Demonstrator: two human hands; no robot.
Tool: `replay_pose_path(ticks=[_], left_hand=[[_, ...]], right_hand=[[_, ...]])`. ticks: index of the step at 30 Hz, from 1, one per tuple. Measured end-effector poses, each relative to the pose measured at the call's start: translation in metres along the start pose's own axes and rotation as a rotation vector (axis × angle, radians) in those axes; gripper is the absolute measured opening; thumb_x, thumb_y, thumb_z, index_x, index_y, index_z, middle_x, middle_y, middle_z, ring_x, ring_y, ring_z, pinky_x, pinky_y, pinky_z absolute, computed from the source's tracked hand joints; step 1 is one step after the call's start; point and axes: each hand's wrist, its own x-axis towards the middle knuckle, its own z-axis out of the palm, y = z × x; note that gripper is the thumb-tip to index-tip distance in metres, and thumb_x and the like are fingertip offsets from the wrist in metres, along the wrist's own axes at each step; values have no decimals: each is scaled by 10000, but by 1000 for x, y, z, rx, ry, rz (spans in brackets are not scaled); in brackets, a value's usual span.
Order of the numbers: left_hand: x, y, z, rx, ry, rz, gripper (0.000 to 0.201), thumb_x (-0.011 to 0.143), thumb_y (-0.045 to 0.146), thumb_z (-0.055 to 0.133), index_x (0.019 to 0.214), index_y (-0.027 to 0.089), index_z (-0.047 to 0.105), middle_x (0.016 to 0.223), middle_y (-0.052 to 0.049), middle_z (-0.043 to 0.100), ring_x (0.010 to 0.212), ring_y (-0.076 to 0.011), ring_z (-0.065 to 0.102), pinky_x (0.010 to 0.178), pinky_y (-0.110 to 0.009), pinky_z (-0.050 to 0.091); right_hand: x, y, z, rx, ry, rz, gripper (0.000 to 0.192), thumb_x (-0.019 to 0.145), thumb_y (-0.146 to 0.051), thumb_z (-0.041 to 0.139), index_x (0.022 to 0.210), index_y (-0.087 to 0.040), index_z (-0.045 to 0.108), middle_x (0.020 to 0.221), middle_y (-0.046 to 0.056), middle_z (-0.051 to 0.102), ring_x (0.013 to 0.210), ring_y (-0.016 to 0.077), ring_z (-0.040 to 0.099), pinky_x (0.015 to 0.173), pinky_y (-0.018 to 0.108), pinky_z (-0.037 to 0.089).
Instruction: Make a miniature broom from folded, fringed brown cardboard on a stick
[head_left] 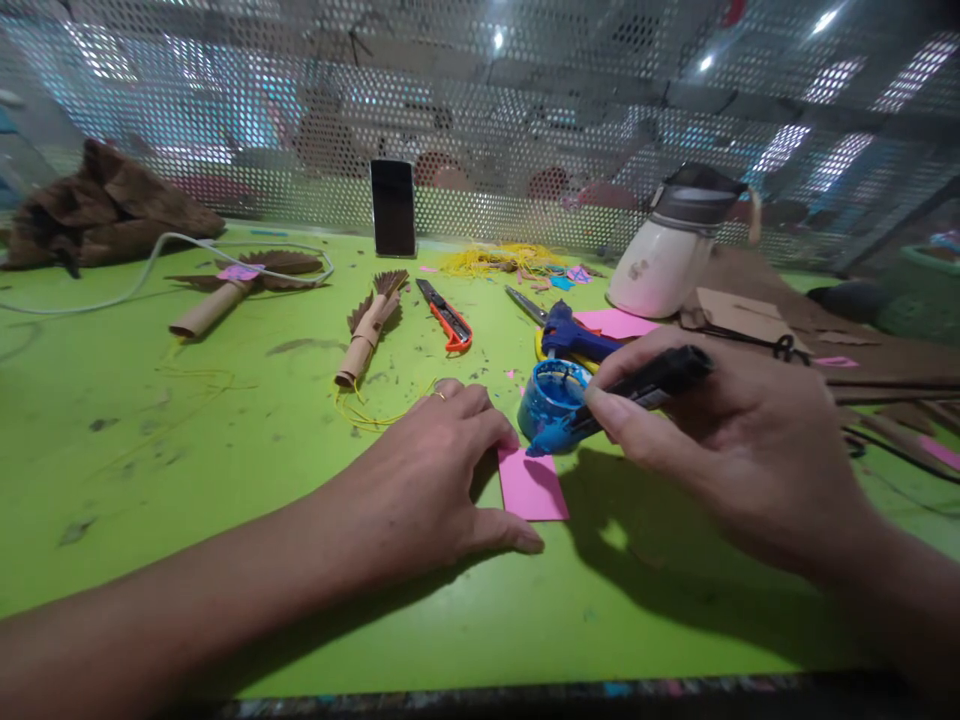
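My right hand (pixel 757 460) grips a black marker (pixel 652 385) tilted down to the left. Its lower end is coated in blue, just over the upper edge of a small pink paper square (pixel 534 487). My left hand (pixel 442 460) lies on the green table with thumb and index finger apart, the index fingertip touching the paper's upper left corner. Right behind the paper stands a small blue-stained jar (pixel 551 385), partly covered by the marker. A blue glue gun (pixel 574 333) rests behind the jar, its rear hidden by my right hand.
A box cutter (pixel 448 318), two rolled brown paper pieces (pixel 367 340) with yellow strings, and a phone (pixel 394 208) are farther back. Yellow shreds (pixel 510 260) lie by the perforated metal screen (pixel 262 120). A white bottle (pixel 664 250) and brown sheets (pixel 885 350) stand right; brown cloth (pixel 105 215) left.
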Motion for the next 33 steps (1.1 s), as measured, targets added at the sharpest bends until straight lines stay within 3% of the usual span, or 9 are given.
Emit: replay_pose_path(ticks=[7, 17, 23, 33], left_hand=[[-3, 3, -6, 14, -18, -7, 490, 679, 586, 677, 988, 210, 622, 938, -55, 555, 899, -228, 489, 745, -331, 406], [-2, 7, -10, 9, -30, -29, 394, 713, 540, 661, 921, 206, 635, 923, -52, 554, 883, -218, 494, 741, -327, 413], [-5, 12, -18, 16, -82, -47, 295, 770, 457, 622, 886, 187, 644, 907, -58, 552, 839, -203, 498, 718, -319, 422], [-4, 10, -16, 37, -69, -13, 261, 783, 422, 613, 892, 186, 645, 908, -62, 555, 862, -206, 495, 763, -331, 430]], right_hand=[[0, 0, -1, -25, 16, 8, 106, 784, -191, 626, 692, -216, 581, 617, -23, 632, 497, 117, 574, 468, 226, 456], [2, -2, -2, -28, 16, 7, 129, 782, -182, 632, 677, -217, 566, 581, -32, 617, 446, 101, 546, 427, 213, 425], [-1, -2, -2, -25, -10, -2, 96, 785, -175, 625, 707, -211, 583, 644, -16, 644, 526, 114, 586, 477, 212, 455], [-2, -1, -1, -38, -34, -23, 70, 777, -152, 616, 727, -199, 600, 692, -3, 664, 585, 120, 604, 515, 203, 474]])
